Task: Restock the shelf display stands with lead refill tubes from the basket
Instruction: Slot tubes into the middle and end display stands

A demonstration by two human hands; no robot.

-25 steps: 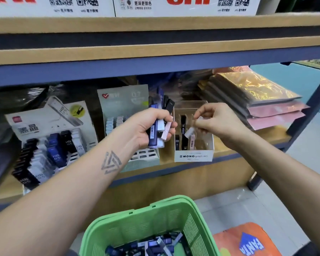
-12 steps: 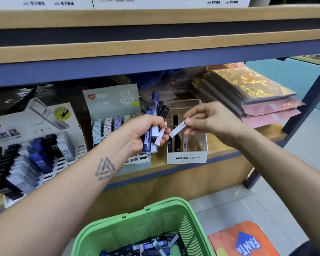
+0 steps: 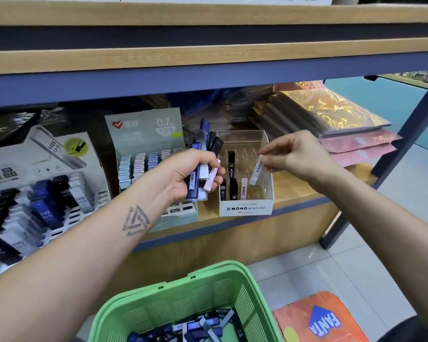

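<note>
MONO stand (image 3: 246, 208) open on top, right slots free; upper shelf edge (image 3: 208, 80) overhangs; left hand (image 3: 190, 174) with tube bundle (image 3: 203, 169) crowds left side; wrapped packs (image 3: 331, 119) flank right.

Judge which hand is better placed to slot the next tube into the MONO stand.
Right. The right hand already pinches a white tube over the MONO graph MG stand; the left hand grips a bundle of tubes.

White lead tube (image 3: 256, 170) held near-upright over right side of MONO stand (image 3: 246, 208); black and pink tubes (image 3: 233, 183) slotted inside. Mixed bunch (image 3: 203, 169) gripped beside it. More tubes piled in green basket (image 3: 173, 299).
</note>
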